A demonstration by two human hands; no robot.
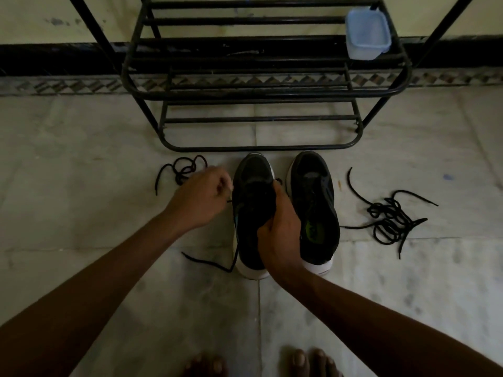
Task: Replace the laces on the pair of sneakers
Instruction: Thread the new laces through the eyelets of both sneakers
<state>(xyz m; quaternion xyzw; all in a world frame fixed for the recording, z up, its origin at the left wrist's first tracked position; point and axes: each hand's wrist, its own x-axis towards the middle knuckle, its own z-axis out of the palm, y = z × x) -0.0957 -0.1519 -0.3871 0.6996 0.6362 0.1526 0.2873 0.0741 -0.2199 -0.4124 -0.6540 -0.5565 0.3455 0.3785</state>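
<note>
Tangled lace: a thin black cord, the tangled lace [181, 170], lies looped on the pale marble floor [81, 159] just beyond the knuckles.
Left hand: the left hand [201, 197] has its fingers curled in, pinching a short black lace end beside the shoe's left edge.
Trailing lace: a second black cord, the trailing lace [212, 263], drops from the shoe's left side and runs out across the floor.
Left sneaker: the left sneaker [251, 172], black fabric with a white sole, stands on the floor, toe toward the rack.
Right hand: the right hand [280, 235] grips the left sneaker over its opening and tongue.
Shoe rack: a black metal-tube shoe rack [258, 146] stands just past both toes.
Right sneaker: the matching right sneaker [313, 202] sits just beside its pair, with no hand on it and a green patch showing inside.
Plastic box: a translucent blue lidded plastic box [367, 34] rests on an upper rack bar.
Lace bundle: a black lace bundle [389, 219] lies heaped on the floor.
</note>
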